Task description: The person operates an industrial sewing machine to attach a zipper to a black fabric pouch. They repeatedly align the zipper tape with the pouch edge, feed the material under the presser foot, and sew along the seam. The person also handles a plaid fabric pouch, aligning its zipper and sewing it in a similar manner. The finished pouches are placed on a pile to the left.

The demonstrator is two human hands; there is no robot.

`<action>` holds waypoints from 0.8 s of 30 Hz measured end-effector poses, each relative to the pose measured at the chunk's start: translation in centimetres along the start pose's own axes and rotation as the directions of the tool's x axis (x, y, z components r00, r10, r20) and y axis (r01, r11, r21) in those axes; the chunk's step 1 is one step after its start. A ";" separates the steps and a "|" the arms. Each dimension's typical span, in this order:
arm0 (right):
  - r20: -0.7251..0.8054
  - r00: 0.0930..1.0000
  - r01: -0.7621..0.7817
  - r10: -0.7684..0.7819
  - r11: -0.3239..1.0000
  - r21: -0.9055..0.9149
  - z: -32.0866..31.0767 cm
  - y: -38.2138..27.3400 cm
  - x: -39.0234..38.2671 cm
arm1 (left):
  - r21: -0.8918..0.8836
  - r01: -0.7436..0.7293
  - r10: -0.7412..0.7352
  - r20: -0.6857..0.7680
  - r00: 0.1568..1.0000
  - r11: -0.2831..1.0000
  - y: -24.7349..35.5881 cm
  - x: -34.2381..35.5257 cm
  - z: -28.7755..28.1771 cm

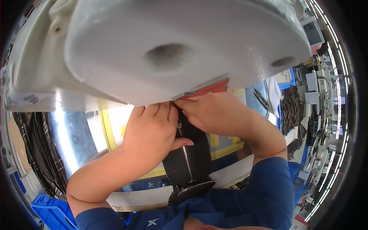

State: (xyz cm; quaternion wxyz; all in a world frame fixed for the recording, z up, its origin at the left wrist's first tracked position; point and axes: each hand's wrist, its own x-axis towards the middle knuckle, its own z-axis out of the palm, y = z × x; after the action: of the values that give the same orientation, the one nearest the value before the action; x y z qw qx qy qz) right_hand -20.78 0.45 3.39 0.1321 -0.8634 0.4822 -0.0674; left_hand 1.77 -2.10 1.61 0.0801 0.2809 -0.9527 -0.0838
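The white machine head [165, 46] fills my view and hides the fingertips and needle. Below it, my left hand [151, 132] and right hand [214, 113] press flat on the black zippered piece [189, 153] lying between them; I cannot tell whether either pinches it.

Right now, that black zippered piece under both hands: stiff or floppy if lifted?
Probably floppy: the black zippered piece lies flat under the left hand and right hand, and its lower end curls over the table edge. Likely light, being a thin sheet. The metal zipper may stiffen its centre line a little.
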 end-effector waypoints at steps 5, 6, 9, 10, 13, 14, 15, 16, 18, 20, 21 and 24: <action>0.018 1.000 0.006 -0.007 0.999 0.037 -0.2 0.2 -0.1 | 0.017 0.004 -0.003 -0.004 1.000 1.000 0.0 -0.3 0.2; 0.020 1.000 0.018 -0.018 1.000 0.022 -0.2 0.3 -0.1 | 0.015 0.001 -0.001 -0.010 1.000 1.000 0.0 -0.3 0.2; 0.006 0.998 0.056 -0.055 0.998 -0.014 -0.1 0.4 -0.2 | 0.022 -0.003 0.003 -0.019 1.000 1.000 0.1 -0.5 0.2; -0.014 0.998 0.067 -0.068 0.997 -0.022 0.1 0.5 -0.2 | 0.026 -0.005 0.006 -0.021 1.000 1.000 0.2 -0.5 0.2; -0.070 0.991 0.109 -0.110 0.994 -0.017 0.7 1.0 -0.4 | -0.018 0.003 -0.002 0.039 0.999 1.000 0.2 -0.3 0.0; -0.089 0.989 0.121 -0.122 0.993 -0.011 1.0 1.1 -0.4 | -0.039 0.016 -0.014 0.057 0.998 0.999 0.2 -0.4 -0.2; -0.125 0.981 0.144 -0.146 0.989 -0.022 1.4 1.4 -0.5 | -0.060 0.020 -0.015 0.071 0.997 0.998 0.2 -0.3 -0.2; -0.159 0.972 0.167 -0.171 0.985 -0.040 1.7 1.6 -0.4 | -0.080 0.022 -0.015 0.080 0.997 0.997 0.2 -0.1 -0.4; -0.009 0.998 0.060 -0.060 0.998 0.011 0.9 1.1 -0.2 | -0.074 -0.019 0.023 0.053 0.998 0.997 0.1 -0.2 -0.2; 0.105 0.994 0.025 -0.022 0.999 -0.031 -0.2 0.9 -0.8 | -0.106 -0.057 0.062 0.041 0.997 0.993 0.1 -0.3 0.0; 0.162 0.987 0.013 -0.005 0.999 -0.049 -0.7 0.9 -1.0 | -0.124 -0.080 0.085 0.034 0.996 0.989 0.2 -0.2 0.2; 0.061 0.998 0.013 -0.017 0.998 0.060 -0.3 2.3 -3.5 | -0.149 -0.122 0.126 0.021 0.992 0.981 0.4 0.2 1.2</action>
State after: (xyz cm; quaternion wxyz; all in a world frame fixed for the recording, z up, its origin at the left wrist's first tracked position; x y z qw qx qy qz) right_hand -24.58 2.21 3.07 0.1720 -0.8644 0.4692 -0.0562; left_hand 1.16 -1.70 0.58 0.0912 0.2130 -0.9607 -0.1530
